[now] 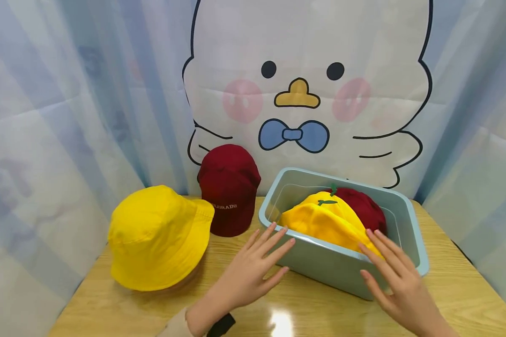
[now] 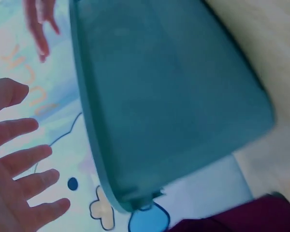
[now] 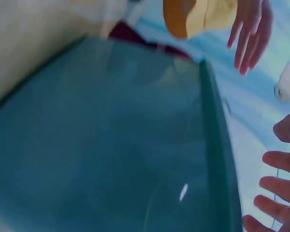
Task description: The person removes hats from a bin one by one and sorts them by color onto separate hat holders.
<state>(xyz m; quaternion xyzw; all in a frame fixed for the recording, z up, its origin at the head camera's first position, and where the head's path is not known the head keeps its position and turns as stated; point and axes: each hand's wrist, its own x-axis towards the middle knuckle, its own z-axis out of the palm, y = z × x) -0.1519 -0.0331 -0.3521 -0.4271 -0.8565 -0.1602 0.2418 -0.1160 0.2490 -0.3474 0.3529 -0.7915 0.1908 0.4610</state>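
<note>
A blue-green plastic bin point(image 1: 320, 262) stands on the table, with a yellow hat point(image 1: 320, 220) with a green leaf-like sprig and a dark red cap point(image 1: 364, 210) inside it. My left hand point(image 1: 253, 271) hovers at the bin's near left rim, fingers spread and holding nothing. Over the near right rim is my right hand point(image 1: 400, 281), its fingers straight and apart, the tips overlapping the yellow hat's edge in the head view. In the left wrist view the bin's side point(image 2: 174, 96) fills the middle, beside the spread left fingers point(image 2: 31, 154). The right fingers point(image 3: 275, 186) likewise show extended beside the bin.
A yellow bucket hat point(image 1: 156, 238) sits on the left of the wooden table point(image 1: 316, 318). Behind it, a dark red baseball cap point(image 1: 232, 187) with white lettering leans against the curtain point(image 1: 295, 47), which bears a cartoon bird and hangs behind and at both sides.
</note>
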